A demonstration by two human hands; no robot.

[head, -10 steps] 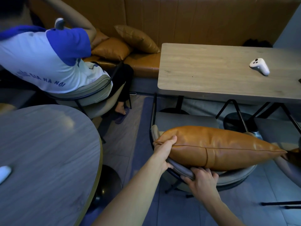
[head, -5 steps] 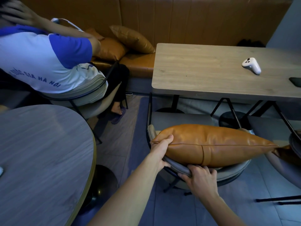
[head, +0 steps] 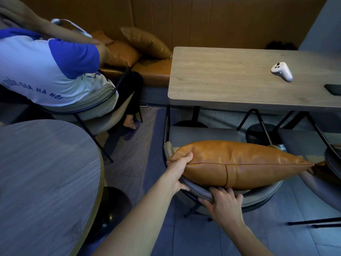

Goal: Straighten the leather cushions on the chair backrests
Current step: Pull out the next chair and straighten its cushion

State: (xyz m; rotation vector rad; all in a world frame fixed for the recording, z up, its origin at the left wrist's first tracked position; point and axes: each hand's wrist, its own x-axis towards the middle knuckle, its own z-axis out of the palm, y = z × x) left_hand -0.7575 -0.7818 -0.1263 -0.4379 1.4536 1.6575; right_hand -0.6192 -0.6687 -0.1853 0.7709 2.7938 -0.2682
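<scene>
A tan leather cushion (head: 239, 163) lies lengthwise along the curved grey backrest (head: 262, 196) of the chair in front of me. My left hand (head: 178, 169) grips the cushion's left corner, thumb on top. My right hand (head: 224, 202) is curled over the backrest rim just under the cushion's lower edge, fingers tucked beneath it. A second brown cushion (head: 322, 169) peeks out at the right on the neighbouring chair.
A rectangular wooden table (head: 230, 84) stands beyond the chair with a white controller (head: 282, 71) and a dark phone (head: 334, 89). A round table (head: 40, 178) is at my left. A person in a white and blue shirt (head: 46, 71) sits ahead left. Bench cushions (head: 145, 43) lie behind.
My view has drifted slightly to the right. Both hands keep the same hold on the cushion and backrest. The seated person lowered their arm behind their head.
</scene>
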